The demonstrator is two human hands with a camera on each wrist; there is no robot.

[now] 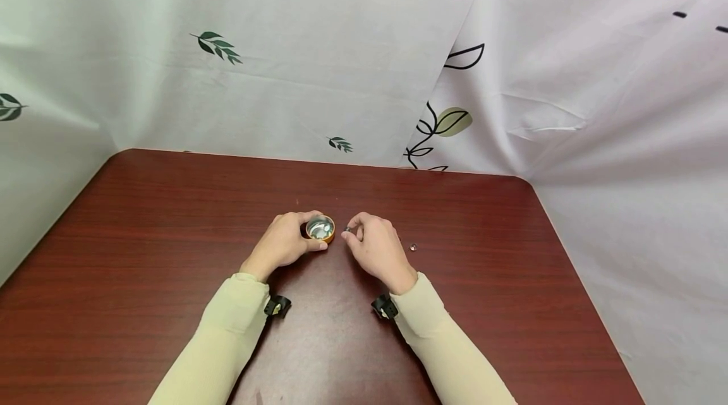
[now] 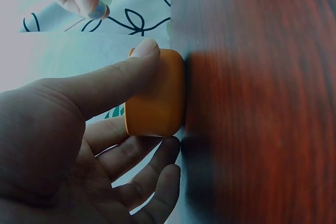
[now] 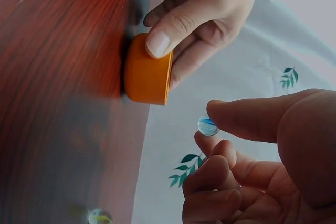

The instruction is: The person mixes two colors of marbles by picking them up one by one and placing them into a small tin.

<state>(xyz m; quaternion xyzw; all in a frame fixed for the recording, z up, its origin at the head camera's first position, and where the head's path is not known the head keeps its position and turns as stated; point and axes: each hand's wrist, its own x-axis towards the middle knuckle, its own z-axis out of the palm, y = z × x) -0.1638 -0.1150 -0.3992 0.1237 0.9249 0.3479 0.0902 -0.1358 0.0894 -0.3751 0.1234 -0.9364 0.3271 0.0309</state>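
A small orange cup point(image 1: 332, 235) with a shiny silvery inside stands upright on the table, its mouth facing up. My left hand point(image 1: 282, 242) grips it from the left, thumb on the near side and fingers behind; in the left wrist view the thumb presses the cup's wall point(image 2: 157, 95). Just right of the cup, my right hand point(image 1: 376, 247) pinches a clear glass marble point(image 3: 208, 125) with a blue swirl between thumb and forefinger. The marble is above rim height and apart from the cup. What lies inside the cup cannot be made out clearly.
Another glass marble point(image 1: 413, 246) lies on the table to the right of my right hand; the right wrist view shows a marble point(image 3: 100, 216) with yellow in it. The dark red wooden table point(image 1: 170, 203) ends at a white patterned cloth point(image 1: 273, 95) behind.
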